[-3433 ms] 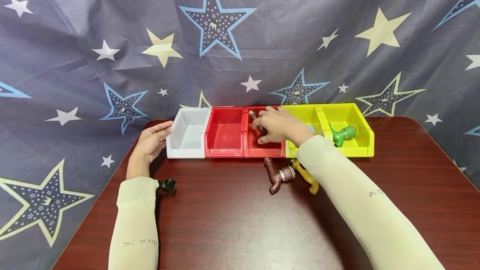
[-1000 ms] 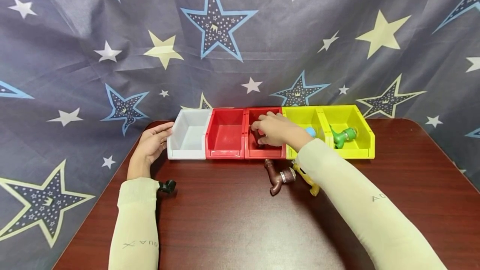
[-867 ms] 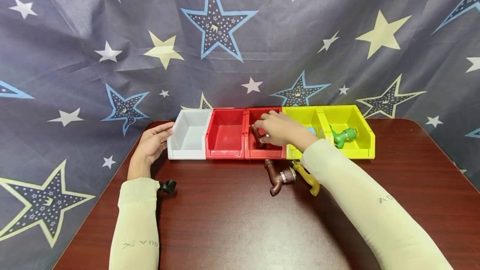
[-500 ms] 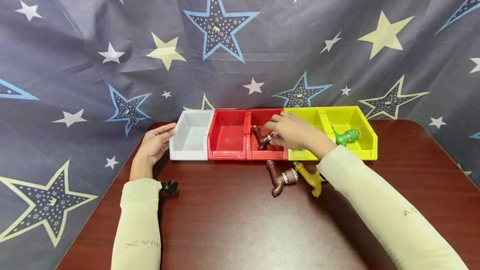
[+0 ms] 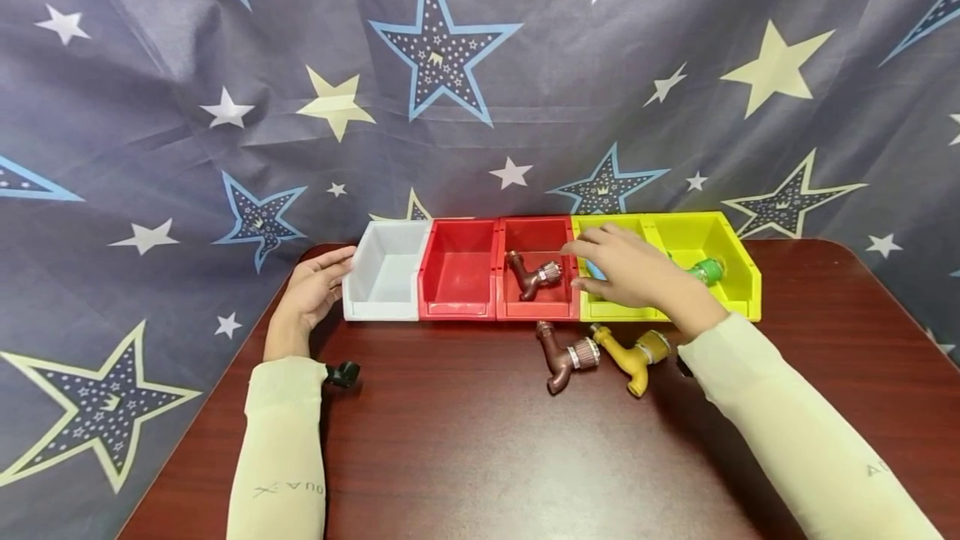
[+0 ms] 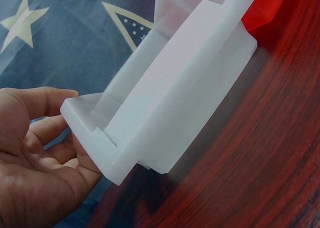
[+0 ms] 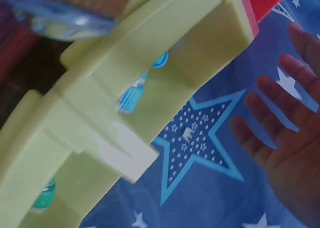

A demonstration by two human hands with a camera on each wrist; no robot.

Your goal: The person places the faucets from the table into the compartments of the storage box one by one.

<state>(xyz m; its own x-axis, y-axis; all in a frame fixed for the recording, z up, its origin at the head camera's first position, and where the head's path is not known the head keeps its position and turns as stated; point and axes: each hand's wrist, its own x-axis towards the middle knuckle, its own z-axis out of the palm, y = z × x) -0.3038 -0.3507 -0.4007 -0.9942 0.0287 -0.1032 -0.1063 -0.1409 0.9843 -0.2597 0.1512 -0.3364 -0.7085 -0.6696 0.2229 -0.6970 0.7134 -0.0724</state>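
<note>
Item: copper tap (image 5: 532, 275), lying in right red bin (image 5: 537, 308). My right hand (image 5: 628, 268) hovers beside, fingers spread, empty. Left hand (image 5: 315, 290) flat against white bin (image 5: 382, 307). Likely heavy, rigid, slick; grip the body.

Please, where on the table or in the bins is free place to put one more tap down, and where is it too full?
The white bin and the left red bin hold nothing. The table is bare in front, between the two sleeves. It is crowded just before the bins, where the brown tap and yellow tap lie, and around the right hand over the yellow bins.
</note>
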